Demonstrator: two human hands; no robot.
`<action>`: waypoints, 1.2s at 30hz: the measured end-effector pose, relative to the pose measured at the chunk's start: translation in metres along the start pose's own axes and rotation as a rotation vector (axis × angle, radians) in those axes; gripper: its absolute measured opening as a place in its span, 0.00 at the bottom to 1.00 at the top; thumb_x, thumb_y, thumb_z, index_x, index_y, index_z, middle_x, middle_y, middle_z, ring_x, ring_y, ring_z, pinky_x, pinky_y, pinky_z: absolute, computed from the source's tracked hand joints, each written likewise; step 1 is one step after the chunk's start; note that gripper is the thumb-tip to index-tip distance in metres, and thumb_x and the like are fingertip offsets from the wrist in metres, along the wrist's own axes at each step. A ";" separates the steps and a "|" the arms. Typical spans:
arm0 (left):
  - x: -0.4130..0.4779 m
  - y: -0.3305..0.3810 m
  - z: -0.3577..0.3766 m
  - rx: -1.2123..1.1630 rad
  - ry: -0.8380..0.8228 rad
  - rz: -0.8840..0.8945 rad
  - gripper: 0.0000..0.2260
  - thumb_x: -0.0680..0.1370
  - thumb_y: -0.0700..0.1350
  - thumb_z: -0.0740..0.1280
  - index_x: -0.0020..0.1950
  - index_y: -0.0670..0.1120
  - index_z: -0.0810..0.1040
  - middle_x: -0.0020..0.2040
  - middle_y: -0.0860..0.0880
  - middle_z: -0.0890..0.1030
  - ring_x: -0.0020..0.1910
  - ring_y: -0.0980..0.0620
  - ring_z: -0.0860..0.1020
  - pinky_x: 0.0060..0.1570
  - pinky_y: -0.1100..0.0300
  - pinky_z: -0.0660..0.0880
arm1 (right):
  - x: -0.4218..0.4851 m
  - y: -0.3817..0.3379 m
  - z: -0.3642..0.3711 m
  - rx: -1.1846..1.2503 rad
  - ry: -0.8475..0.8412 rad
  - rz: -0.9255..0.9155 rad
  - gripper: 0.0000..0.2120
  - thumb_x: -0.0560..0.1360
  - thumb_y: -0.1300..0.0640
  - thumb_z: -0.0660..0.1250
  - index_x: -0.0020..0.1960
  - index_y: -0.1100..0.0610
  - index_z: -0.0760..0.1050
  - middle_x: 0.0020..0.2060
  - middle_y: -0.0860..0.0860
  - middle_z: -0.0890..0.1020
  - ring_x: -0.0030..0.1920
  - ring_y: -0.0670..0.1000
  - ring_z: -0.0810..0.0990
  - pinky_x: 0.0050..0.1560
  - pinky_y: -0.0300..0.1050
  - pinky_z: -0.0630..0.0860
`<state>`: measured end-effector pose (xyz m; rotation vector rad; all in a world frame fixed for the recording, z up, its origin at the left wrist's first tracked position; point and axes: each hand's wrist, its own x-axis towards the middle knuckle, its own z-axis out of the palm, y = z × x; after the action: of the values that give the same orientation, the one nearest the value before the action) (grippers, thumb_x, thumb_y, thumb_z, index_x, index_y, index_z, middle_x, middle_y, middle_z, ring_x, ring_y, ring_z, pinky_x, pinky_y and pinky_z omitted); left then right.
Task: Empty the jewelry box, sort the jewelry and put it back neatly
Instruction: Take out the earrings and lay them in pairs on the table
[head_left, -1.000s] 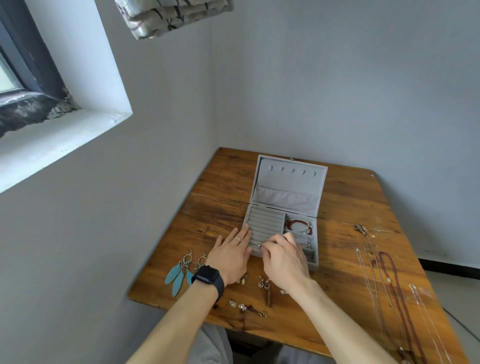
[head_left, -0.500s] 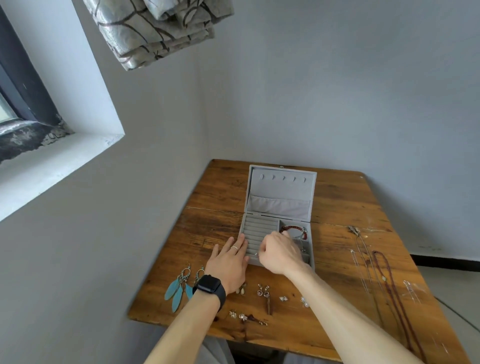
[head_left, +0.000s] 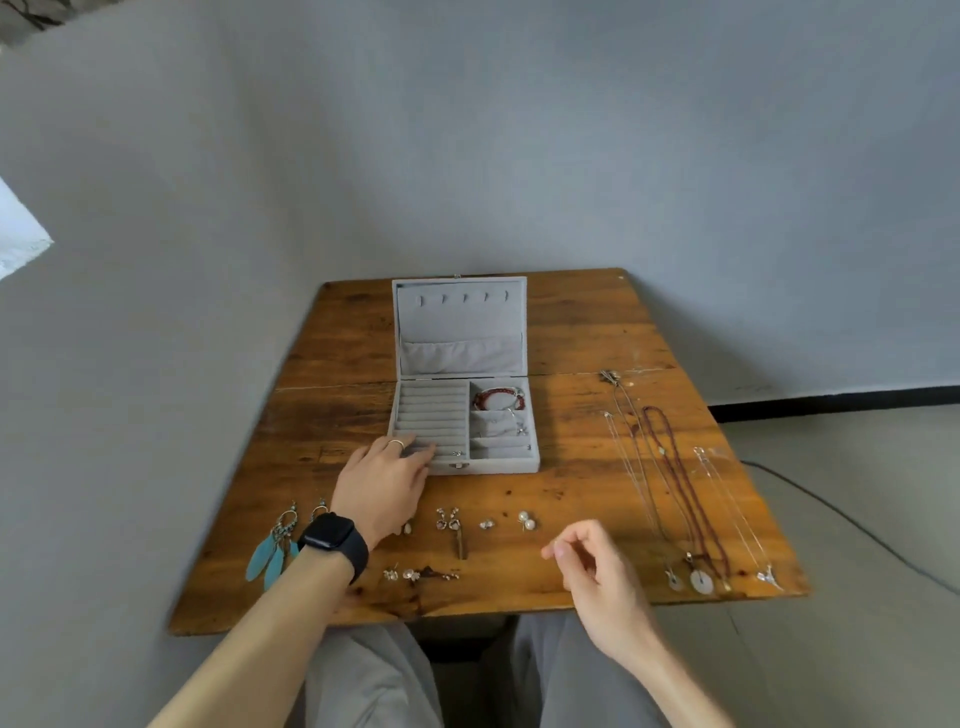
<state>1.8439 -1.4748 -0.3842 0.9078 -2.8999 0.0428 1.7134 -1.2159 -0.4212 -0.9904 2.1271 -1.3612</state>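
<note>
The grey jewelry box lies open in the middle of the wooden table, lid leaning back. A red bead bracelet and a silver bracelet lie in its right compartments. A small ring sits in the front ring slot. My left hand, with a ring and a black watch, rests flat on the box's front left corner. My right hand hovers over the table's front edge, fingers loosely curled, holding nothing that I can see.
Turquoise feather earrings lie at the front left. Pearl earrings and several small earrings lie in rows before the box. Several necklaces stretch along the right side. Walls close the back and left.
My right hand has left the box's ring slots and drawn back to the table's front edge. A ring now sits in the front slot. My left hand stays at the box corner.
</note>
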 end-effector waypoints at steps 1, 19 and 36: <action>0.000 0.002 -0.002 -0.007 0.011 -0.001 0.17 0.83 0.51 0.59 0.72 0.55 0.74 0.70 0.50 0.75 0.69 0.48 0.71 0.66 0.49 0.69 | 0.000 0.003 -0.001 0.017 0.019 0.009 0.05 0.81 0.59 0.63 0.47 0.51 0.72 0.43 0.42 0.82 0.40 0.44 0.80 0.40 0.37 0.76; 0.062 0.016 -0.050 0.096 -0.331 -0.087 0.04 0.77 0.51 0.71 0.51 0.56 0.83 0.46 0.54 0.80 0.44 0.52 0.78 0.40 0.58 0.76 | 0.004 0.007 -0.007 0.107 -0.013 0.064 0.05 0.74 0.50 0.72 0.43 0.46 0.76 0.42 0.41 0.82 0.46 0.41 0.80 0.43 0.29 0.75; -0.015 0.012 -0.050 -0.418 0.010 -0.119 0.02 0.81 0.51 0.65 0.51 0.54 0.76 0.51 0.56 0.74 0.48 0.56 0.76 0.47 0.53 0.78 | -0.002 0.016 0.004 0.003 0.003 -0.110 0.06 0.78 0.51 0.69 0.51 0.41 0.82 0.48 0.33 0.82 0.52 0.38 0.79 0.45 0.28 0.75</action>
<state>1.8538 -1.4537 -0.3358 0.9859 -2.6795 -0.5427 1.7125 -1.2126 -0.4374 -1.1198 2.0992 -1.4180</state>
